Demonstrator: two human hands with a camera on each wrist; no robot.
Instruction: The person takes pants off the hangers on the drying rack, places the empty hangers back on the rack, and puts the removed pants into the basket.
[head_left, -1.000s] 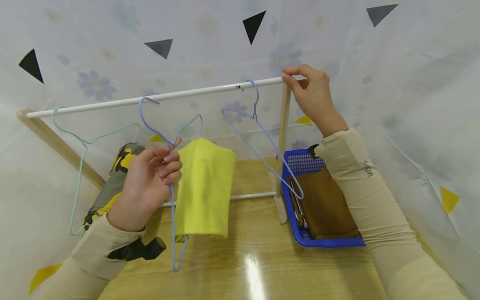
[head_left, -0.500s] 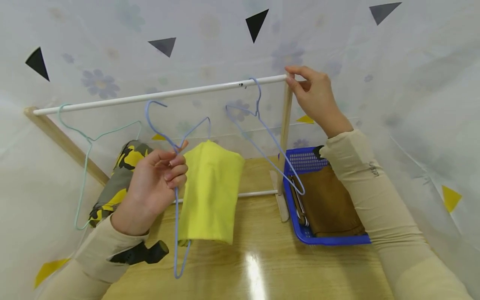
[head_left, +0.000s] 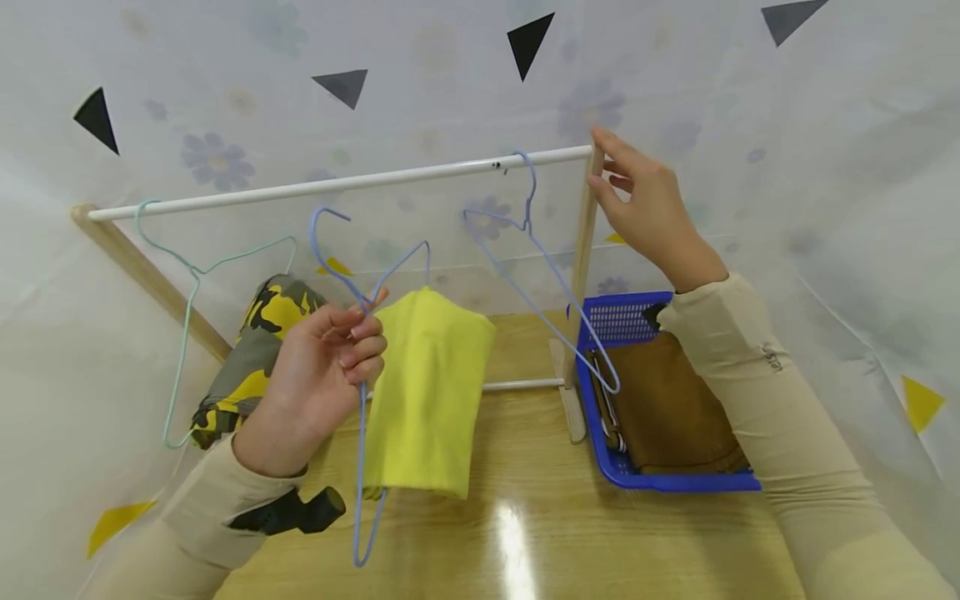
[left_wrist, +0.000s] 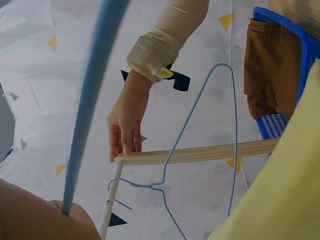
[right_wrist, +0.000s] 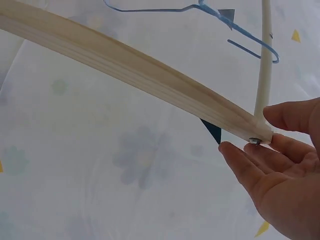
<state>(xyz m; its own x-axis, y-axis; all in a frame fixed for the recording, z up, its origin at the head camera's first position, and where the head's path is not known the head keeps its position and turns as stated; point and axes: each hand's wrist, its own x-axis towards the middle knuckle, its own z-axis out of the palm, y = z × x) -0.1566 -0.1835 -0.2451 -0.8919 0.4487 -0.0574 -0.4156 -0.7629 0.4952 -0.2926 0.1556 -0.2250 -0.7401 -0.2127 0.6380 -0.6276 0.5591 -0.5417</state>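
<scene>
In the head view my left hand (head_left: 315, 379) pinches a blue wire hanger (head_left: 363, 467) just below its hook. A folded yellow garment (head_left: 427, 400) is draped over that hanger's lower bar. The hook stands in front of the white rail (head_left: 420, 173) of a clothes rack, apart from it. My right hand (head_left: 648, 204) is at the rail's right end, where it joins the wooden post (head_left: 588, 217). Its thumb touches the corner and its fingers lie loosely extended around it, as the right wrist view shows. A second blue hanger (head_left: 551, 267) hangs bare near that end.
On the rail's left hangs a mint-green hanger (head_left: 180, 367). Behind it is a rolled camouflage garment (head_left: 247, 350). A blue basket (head_left: 675, 482) at right holds folded brown clothing (head_left: 667, 408). The rack stands on a wood-grain table (head_left: 450, 542).
The view has shifted, with the scene moving rightward in it. My right thumb and forefinger have spread apart at the rack's corner. The left hand keeps its hold, and its hanger sits slightly lower below the rail.
</scene>
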